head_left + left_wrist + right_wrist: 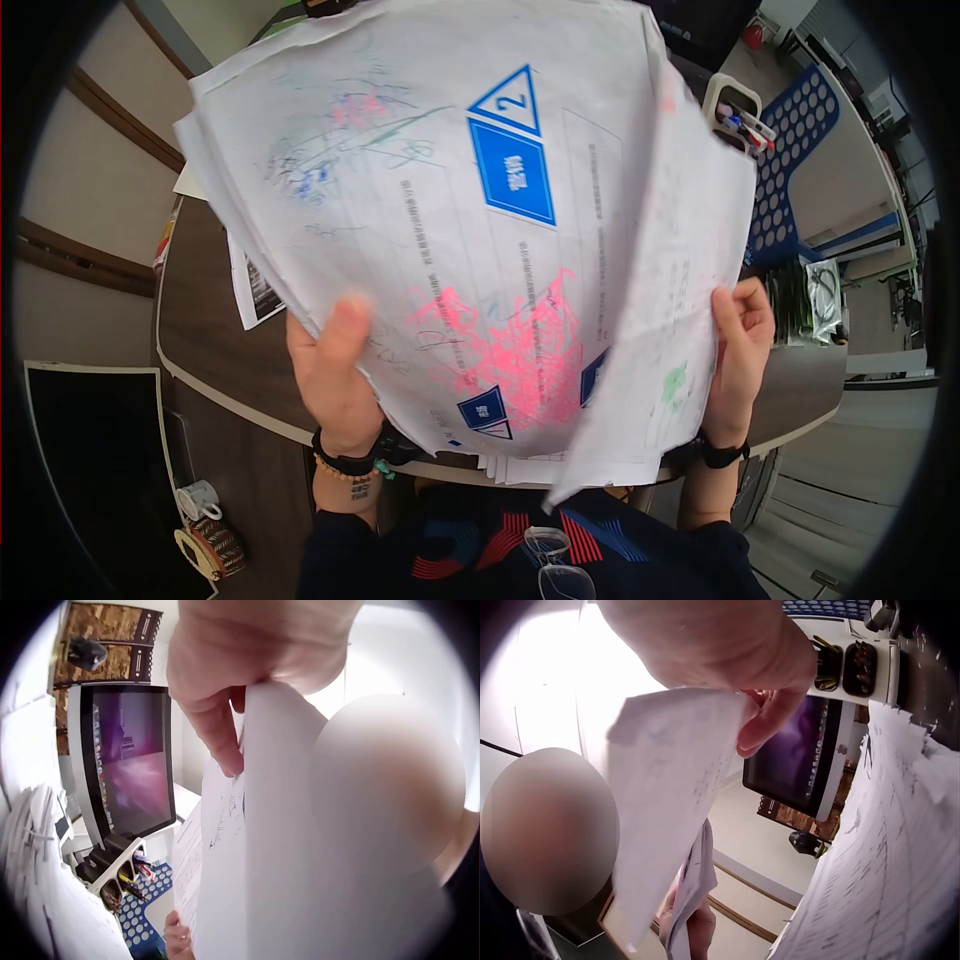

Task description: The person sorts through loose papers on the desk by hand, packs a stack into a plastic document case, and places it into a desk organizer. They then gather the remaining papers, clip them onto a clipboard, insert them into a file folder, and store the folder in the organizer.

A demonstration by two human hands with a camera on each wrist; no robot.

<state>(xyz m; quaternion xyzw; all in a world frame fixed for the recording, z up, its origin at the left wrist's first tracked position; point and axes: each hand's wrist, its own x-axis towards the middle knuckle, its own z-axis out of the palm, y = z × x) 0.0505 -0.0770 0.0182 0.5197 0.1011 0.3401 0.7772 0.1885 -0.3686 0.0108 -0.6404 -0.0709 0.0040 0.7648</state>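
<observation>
A thick stack of large white paper sheets (400, 220) is held up in front of the chest, covering much of the desk in the head view. Pink, blue and green scribbles and blue printed labels mark its front sheet. My left hand (335, 380) grips the stack's lower left edge, thumb over the front. At the other side my right hand (740, 350) pinches the edge of a turned-over sheet (690, 270), which bends away from the stack. In the right wrist view, finger and thumb of the right hand (727, 645) hold that paper's edge.
Behind the papers is a dark wooden desk (220, 330). A monitor (131, 765) and a pen holder (735, 110) stand at its back. Dark packets (805, 300) lie at right, near a blue panel with holes (790, 160). A white mug (200, 500) is at lower left.
</observation>
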